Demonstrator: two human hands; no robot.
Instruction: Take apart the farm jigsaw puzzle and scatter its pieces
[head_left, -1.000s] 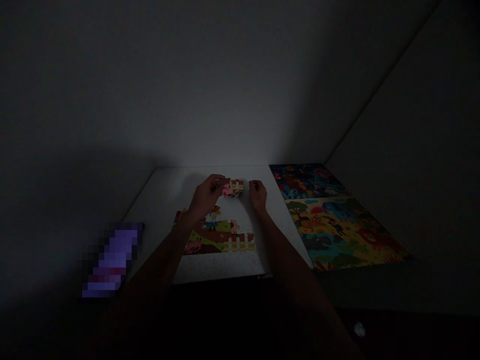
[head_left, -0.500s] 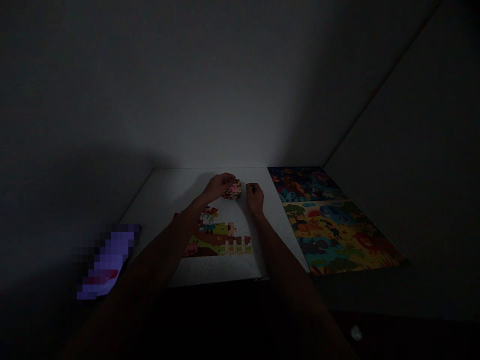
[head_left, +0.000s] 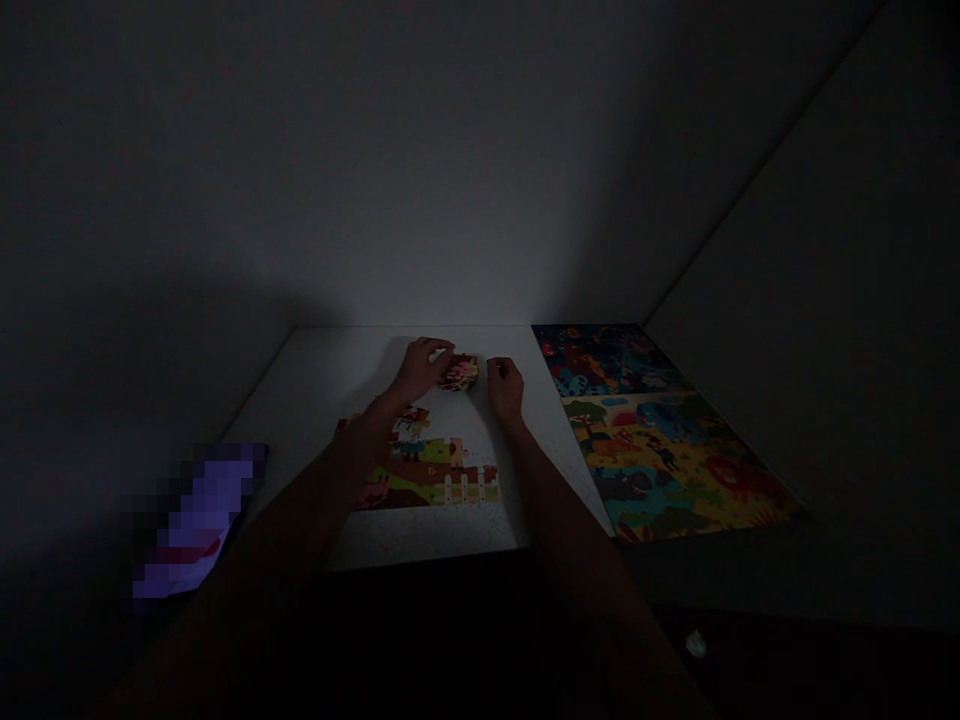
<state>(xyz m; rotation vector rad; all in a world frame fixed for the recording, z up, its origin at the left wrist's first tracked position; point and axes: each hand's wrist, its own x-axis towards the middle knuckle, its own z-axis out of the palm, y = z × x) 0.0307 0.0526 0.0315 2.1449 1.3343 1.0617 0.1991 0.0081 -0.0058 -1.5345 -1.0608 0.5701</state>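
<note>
In a dark room a white table point(head_left: 330, 380) is lit. A small heap of loose puzzle pieces point(head_left: 459, 372) lies near its far middle. My left hand point(head_left: 421, 366) rests with curled fingers on the heap's left side, touching the pieces. My right hand point(head_left: 505, 384) is closed in a loose fist just right of the heap; what it holds, if anything, is hidden. Nearer to me lies a partly built puzzle point(head_left: 427, 466) with a figure, a fence and a pink animal.
A finished colourful animal puzzle point(head_left: 652, 430) lies along the table's right side. A blurred purple object point(head_left: 196, 520) sits off the table's left front corner. Walls close in behind and to the right. Everything below the table's front edge is dark.
Both hands have stayed at the heap. The left hand has shifted from gripping a pink piece to lying over the pieces. The view has drifted slightly.
</note>
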